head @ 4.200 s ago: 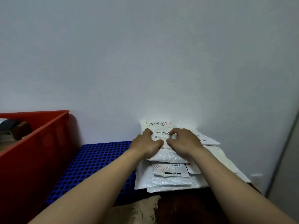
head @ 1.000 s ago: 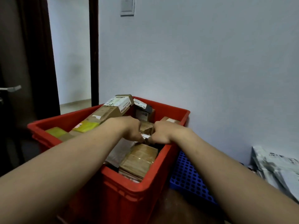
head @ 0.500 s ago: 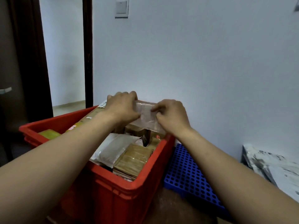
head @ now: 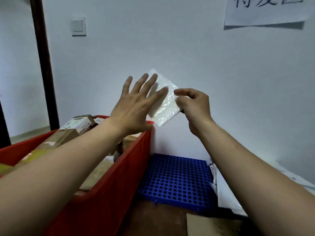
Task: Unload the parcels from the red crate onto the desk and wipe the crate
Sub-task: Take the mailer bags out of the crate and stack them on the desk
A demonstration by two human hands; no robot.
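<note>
Nearest, the dark wooden desk carries the red crate on the left. The crate holds a good many boxes, so by my reading the unloading is far from finished and wiping cannot begin. Just beside the crate's right wall lies a blue grid, bare on top, and white mailers sit at the grid's right edge; that pile looks like the place where unloaded parcels go.

Above the crate's far corner, both arms reach out. The right hand pinches the right edge of a small clear pouch between thumb and curled fingers, holding it up in the air, tilted on one corner and clear of the crate. One hand seems enough because the pouch looks light and limp. The left hand is released, fingers straight and spread in front of the pouch's left side, gripping nothing; whether they touch the film I cannot tell.

Behind stands a pale wall with a switch and a taped paper sheet.
</note>
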